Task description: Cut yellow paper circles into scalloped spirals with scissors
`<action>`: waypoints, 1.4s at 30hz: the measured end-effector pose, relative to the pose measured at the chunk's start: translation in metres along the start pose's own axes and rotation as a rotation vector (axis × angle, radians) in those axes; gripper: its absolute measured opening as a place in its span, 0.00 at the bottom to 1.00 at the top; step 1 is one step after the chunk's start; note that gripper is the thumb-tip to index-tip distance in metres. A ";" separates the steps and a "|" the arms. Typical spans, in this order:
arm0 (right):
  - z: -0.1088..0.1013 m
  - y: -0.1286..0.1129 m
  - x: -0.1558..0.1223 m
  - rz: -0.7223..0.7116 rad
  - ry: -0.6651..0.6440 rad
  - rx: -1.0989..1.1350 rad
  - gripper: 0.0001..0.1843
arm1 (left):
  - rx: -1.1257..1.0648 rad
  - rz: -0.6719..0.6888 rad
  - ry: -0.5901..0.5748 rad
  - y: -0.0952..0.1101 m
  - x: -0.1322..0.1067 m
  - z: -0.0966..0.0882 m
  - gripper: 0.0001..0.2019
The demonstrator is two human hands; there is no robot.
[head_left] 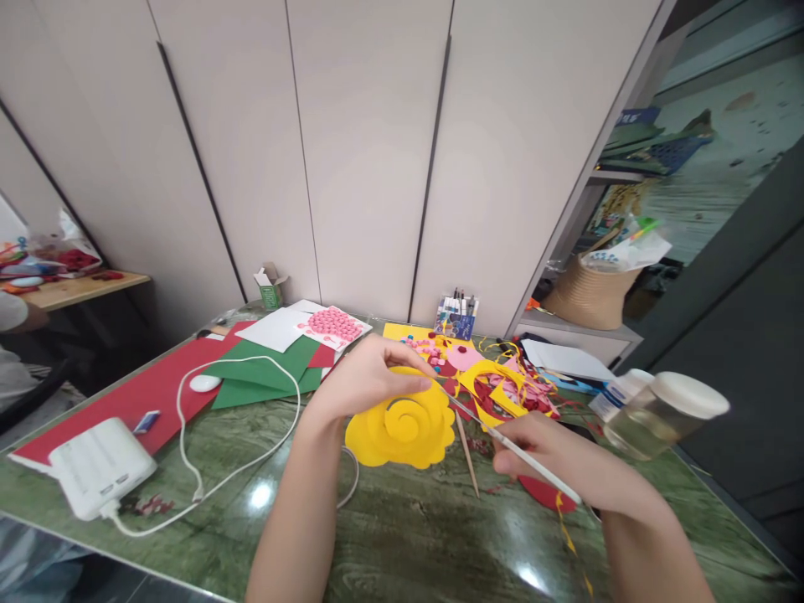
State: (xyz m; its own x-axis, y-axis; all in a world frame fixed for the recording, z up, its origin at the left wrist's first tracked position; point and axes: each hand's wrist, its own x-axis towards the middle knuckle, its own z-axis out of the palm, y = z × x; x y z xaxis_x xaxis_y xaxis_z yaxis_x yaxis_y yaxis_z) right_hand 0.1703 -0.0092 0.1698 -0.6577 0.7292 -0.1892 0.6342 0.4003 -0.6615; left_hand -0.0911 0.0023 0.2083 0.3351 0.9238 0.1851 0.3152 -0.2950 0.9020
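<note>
My left hand [355, 381] pinches the top edge of a yellow paper spiral [399, 427] with a scalloped outer rim, held up over the table. In my right hand [546, 448] is a thin white pen-like tool [537, 465], gripped by the fingers. Its slim far end reaches up to the left fingertips at the paper's upper edge; whether it touches the paper I cannot tell. Beneath the hands lies a pointed wooden stick [468, 456]. A red paper piece [546, 494] is partly hidden under my right hand.
Yellow paper offcuts [487, 385] lie behind the right hand. A capped jar [666, 414] stands at right. Left are green sheets [264, 381], red paper [119, 402] and a white power bank [100, 465] with a looping cable. Cabinet doors [370, 167] rise behind; another person's arm [18, 314] shows far left.
</note>
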 end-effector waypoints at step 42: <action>0.006 0.002 0.007 0.011 -0.159 -0.134 0.18 | 0.354 0.190 -0.451 -0.009 0.003 -0.008 0.09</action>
State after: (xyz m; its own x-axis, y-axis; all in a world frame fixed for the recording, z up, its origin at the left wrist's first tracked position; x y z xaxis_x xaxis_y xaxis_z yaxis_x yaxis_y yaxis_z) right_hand 0.1643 -0.0069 0.1626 -0.6996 0.6414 -0.3150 0.6830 0.4707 -0.5585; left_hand -0.0996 0.0098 0.2039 0.7338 0.6751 0.0766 0.4635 -0.5798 0.6701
